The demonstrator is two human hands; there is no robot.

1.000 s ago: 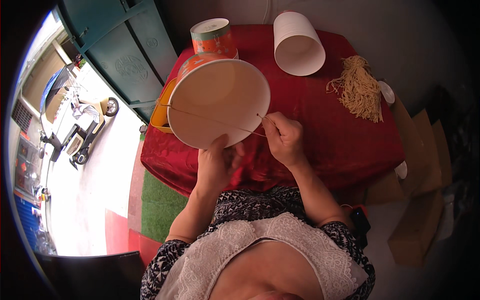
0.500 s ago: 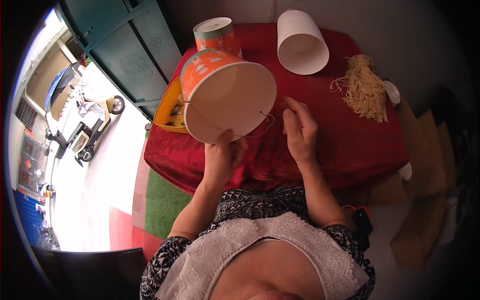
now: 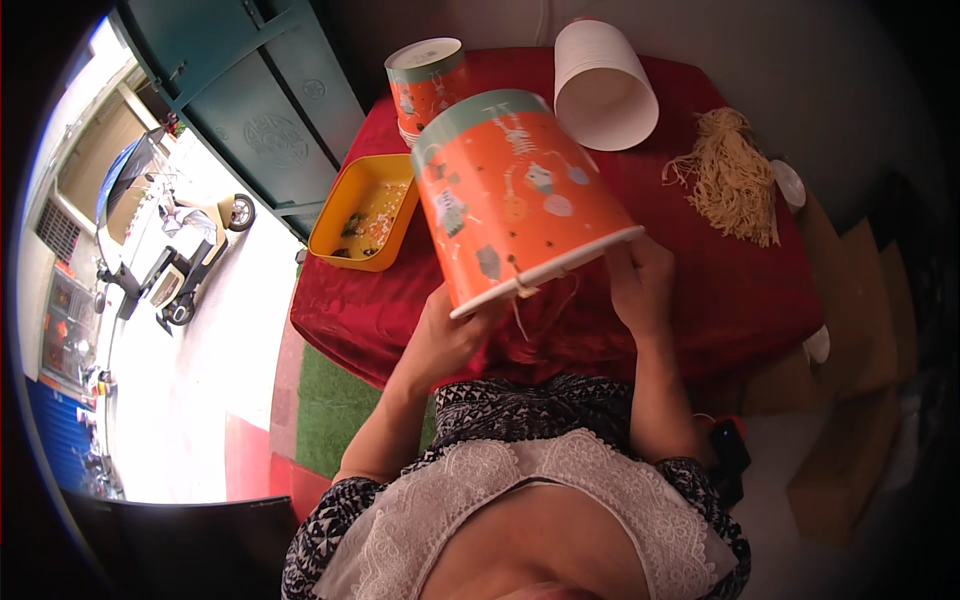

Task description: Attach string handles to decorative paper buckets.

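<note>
An orange paper bucket (image 3: 520,195) with a green band and printed figures is held up over the table, tilted, its white rim toward me. My left hand (image 3: 450,325) grips the rim at its lower left corner, fingers partly hidden by the bucket. At the rim's right end my right hand (image 3: 640,285) pinches the edge. A knotted string (image 3: 522,290) passes through a hole near the rim and dangles below it. Behind the bucket, several stacked orange and green buckets (image 3: 428,85) stand upside down.
A yellow tray (image 3: 322,222) holding small coloured bits sits left on the red cloth (image 3: 345,305). A white bucket (image 3: 610,100) lies on its side at the back. A bundle of tan string (image 3: 730,180) lies at the right. Cardboard boxes (image 3: 845,470) stand beside the table.
The bucket has turned from showing its white inside to showing its printed side, moving right and uncovering the yellow tray. My right hand has moved to its rim and taken hold.
</note>
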